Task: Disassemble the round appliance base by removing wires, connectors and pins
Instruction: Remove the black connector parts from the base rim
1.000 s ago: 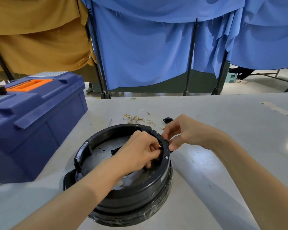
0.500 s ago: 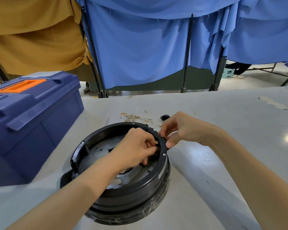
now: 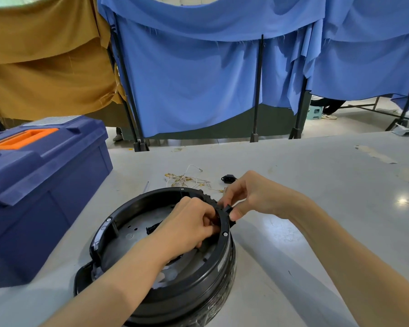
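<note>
The round black appliance base [image 3: 118, 215] lies open side up on the grey table, its metal floor plate [image 3: 137, 237] showing inside. My left hand [image 3: 187, 224] reaches inside the ring, fingers curled against the inner wall at the right rim. My right hand [image 3: 250, 197] pinches a small black connector [image 3: 227, 208] on the outside of that same rim spot. What my left fingers hold is hidden. A pile of removed thin wires with brass terminals [image 3: 187, 179] and a loose black socket part [image 3: 228, 178] lie on the table just behind the base.
A dark blue toolbox [image 3: 40, 185] with an orange handle stands close at the left. A thin pin or rod [image 3: 146, 186] lies behind the base. Blue and mustard curtains on black stands hang beyond the table's far edge. A strip of tape [image 3: 376, 154] sits far right.
Both hands stay at the same rim spot. My right thumb and fingers have closed tighter on the black connector outside the rim; the small brass terminal seen earlier is now covered.
</note>
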`<state>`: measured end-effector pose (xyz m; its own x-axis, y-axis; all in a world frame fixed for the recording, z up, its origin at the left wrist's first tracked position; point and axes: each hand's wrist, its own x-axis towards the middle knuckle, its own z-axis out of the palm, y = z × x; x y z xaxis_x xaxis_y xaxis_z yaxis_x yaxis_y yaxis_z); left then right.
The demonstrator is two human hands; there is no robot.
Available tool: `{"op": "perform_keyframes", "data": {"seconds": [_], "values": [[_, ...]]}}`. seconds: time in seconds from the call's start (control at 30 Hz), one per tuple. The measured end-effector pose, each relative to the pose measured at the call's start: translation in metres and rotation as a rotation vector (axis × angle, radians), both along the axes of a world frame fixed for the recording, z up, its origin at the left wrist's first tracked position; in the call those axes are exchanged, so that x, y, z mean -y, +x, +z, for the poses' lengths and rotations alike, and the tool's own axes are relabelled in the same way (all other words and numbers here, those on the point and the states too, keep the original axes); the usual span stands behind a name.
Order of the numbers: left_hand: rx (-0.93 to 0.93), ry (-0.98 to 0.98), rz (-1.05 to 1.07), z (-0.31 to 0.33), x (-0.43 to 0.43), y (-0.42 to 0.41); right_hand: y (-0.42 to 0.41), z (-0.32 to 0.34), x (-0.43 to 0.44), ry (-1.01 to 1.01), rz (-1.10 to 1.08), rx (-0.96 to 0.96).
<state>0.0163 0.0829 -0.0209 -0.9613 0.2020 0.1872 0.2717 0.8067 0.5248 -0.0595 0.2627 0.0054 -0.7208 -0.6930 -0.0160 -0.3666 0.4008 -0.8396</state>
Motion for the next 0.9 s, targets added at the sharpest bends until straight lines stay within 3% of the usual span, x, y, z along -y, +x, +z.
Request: {"op": "perform_keyframes", "data": {"seconds": [0.13,0.23,0.37,0.6,0.9], "values": [[-0.007,-0.032,0.009,0.0,0.001,-0.002,-0.009,0.005,-0.015,-0.092,-0.049,0.069],[-0.017,-0.059,0.023,-0.001,0.003,-0.004,-0.025,0.006,-0.034,-0.186,-0.282,0.082],[-0.028,-0.073,0.025,-0.001,0.003,-0.006,-0.048,-0.004,-0.052,-0.155,-0.605,-0.025],[-0.031,-0.08,0.016,-0.002,0.005,-0.008,-0.072,-0.02,-0.026,-0.069,-0.825,-0.066],[-0.064,-0.133,0.003,-0.003,0.005,-0.01,-0.08,-0.028,-0.002,0.049,-0.829,-0.182]]}}
